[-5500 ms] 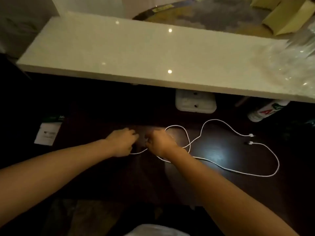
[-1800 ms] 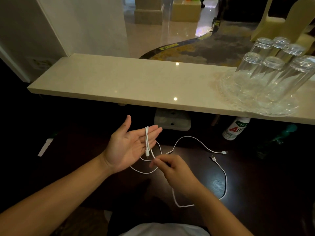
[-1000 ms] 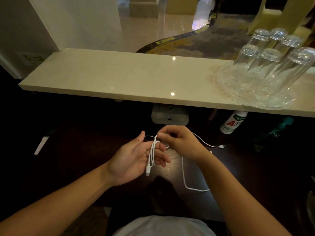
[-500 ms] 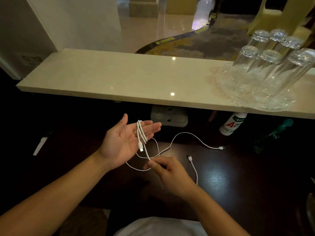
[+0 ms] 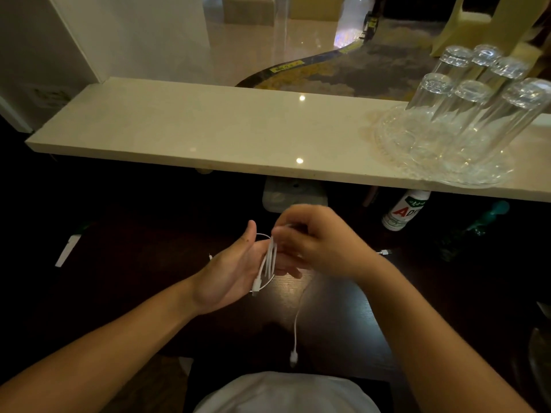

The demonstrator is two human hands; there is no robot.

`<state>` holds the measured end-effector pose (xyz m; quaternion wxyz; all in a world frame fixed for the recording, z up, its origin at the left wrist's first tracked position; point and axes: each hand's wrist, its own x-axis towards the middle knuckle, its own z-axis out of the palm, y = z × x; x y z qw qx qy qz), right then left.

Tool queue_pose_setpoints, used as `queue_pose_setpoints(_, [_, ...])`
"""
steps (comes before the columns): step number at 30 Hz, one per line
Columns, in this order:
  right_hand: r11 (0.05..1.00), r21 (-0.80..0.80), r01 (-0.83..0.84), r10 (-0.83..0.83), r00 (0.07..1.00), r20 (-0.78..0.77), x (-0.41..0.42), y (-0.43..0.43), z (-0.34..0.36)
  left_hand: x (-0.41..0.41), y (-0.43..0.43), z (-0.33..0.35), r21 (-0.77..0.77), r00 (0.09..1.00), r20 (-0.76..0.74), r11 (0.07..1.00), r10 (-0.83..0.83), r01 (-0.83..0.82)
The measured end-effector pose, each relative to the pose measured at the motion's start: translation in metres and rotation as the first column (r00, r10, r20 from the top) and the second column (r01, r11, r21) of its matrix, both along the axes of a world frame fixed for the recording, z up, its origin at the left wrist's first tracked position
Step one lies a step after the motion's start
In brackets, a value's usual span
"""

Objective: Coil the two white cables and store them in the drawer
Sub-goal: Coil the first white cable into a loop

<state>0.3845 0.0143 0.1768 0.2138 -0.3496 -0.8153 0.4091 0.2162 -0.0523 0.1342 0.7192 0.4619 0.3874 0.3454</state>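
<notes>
While the left hand [image 5: 235,272] lies palm up with thumb raised and fingers extended, several loops of white cable [image 5: 269,259] sit wound across those fingers. The right hand [image 5: 319,242] is directly above the left fingertips, touching them, fingers curled and pinching the cable at the top of the loops. The view there is blurred, so the exact grip point cannot be told. One short end hangs below the left palm. A longer tail drops from under the right hand to an end plug [image 5: 293,359] near the table's near edge.

A second plug [image 5: 386,251] lies on the table [image 5: 343,317] just beside the right wrist; whether it belongs to the same cable cannot be told.

Both hands hover over dark, glossy wood, with open surface to either side. Beyond the hands a pale polished stone shelf [image 5: 193,135] overhangs the table. Right of the right hand, a white bottle [image 5: 404,210] lies under the shelf edge. Above it, on the shelf, a clear patterned tray [image 5: 396,156] carries upturned glasses [image 5: 432,93].
</notes>
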Motion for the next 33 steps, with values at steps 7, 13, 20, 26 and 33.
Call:
queue_pose_setpoints(7, [0.945,-0.328,0.01,-0.081,0.976,-0.204,-0.004,0.026,-0.044,0.001,-0.007,0.008,-0.067,0.99,0.138,0.997,0.038,-0.029])
queue_pose_setpoints(13, [0.771,-0.636,0.005,-0.252,0.92,-0.299,-0.018,-0.012,-0.092,-0.01,0.0,0.019,-0.071,0.961,0.231,0.988,0.151,-0.138])
queue_pose_setpoints(20, [0.817,-0.576,0.033,-0.206,0.949,-0.237,-0.022,-0.043,-0.088,-0.02,0.012,0.027,-0.035,0.935,0.213,0.959,0.282,-0.281])
queue_pose_setpoints(26, [0.96,-0.276,0.053,-0.075,0.995,-0.069,-0.012,-0.05,-0.056,-0.02,0.015,0.022,-0.038,0.957,0.194,0.976,0.216,-0.213])
queue_pose_setpoints(33, [0.985,-0.097,-0.145,0.149,0.988,0.033,-0.002,-0.047,-0.005,-0.014,0.007,0.013,0.046,0.99,-0.105,0.995,0.092,-0.088])
